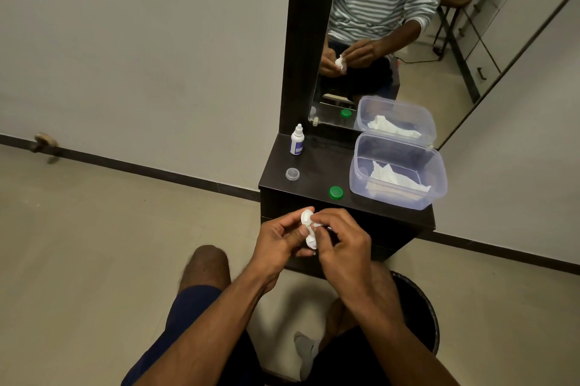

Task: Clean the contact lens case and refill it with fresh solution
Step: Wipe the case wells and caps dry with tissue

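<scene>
My left hand point(279, 239) grips a white contact lens case point(308, 225) just in front of the dark dresser's edge. My right hand point(340, 244) pinches a small white tissue point(317, 225) pressed against the case; most of the tissue is hidden by the fingers. Both wells of the case are uncapped. On the dresser top point(317, 166) stand a small white solution bottle point(297, 140) at the back left, a clear cap point(292, 174) in front of it, and a green cap point(336, 192) near the front edge.
A clear plastic box point(398, 170) with white tissues inside sits on the right of the dresser. A mirror point(408, 40) rises behind it. A dark round bin point(420, 313) stands on the floor under my right arm. My knees are below.
</scene>
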